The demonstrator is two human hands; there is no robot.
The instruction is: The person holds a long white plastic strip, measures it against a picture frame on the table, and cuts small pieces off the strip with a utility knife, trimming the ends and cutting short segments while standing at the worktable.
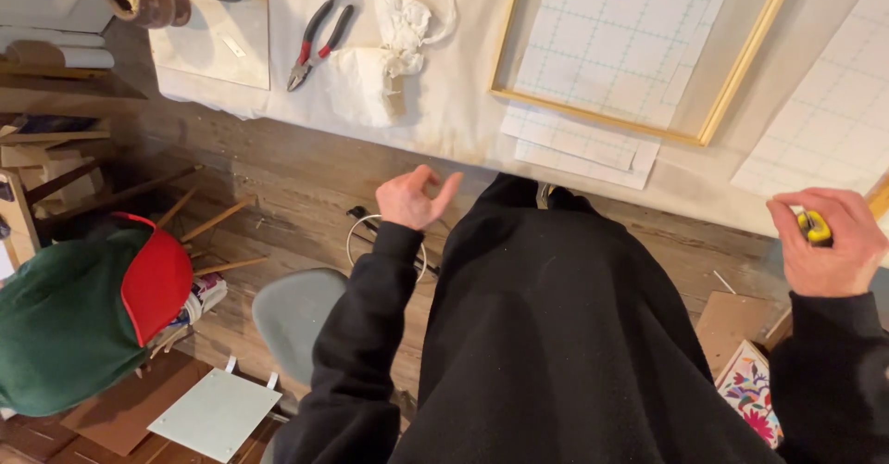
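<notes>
My left hand (414, 196) hovers below the table's front edge, fingers loosely curled and apart, holding nothing. My right hand (827, 240) is at the far right, closed around a small yellow and black tool (815, 227). On the white cloth-covered table (463, 112) lies a light wooden frame (736, 75) over gridded paper sheets (620, 38). Red-handled pliers (315, 45) rest beside a crumpled white rag (384, 56) at the table's left part. My black sleeves and clothing fill the lower middle.
A grey stool seat (292, 311) stands on the wooden floor below my left arm. A wire loop (356, 237) lies on the floor. A green and red bundle (88, 316) sits at left. A pale panel (215, 415), wooden sticks (218, 221) and a patterned cloth (748, 392) lie around.
</notes>
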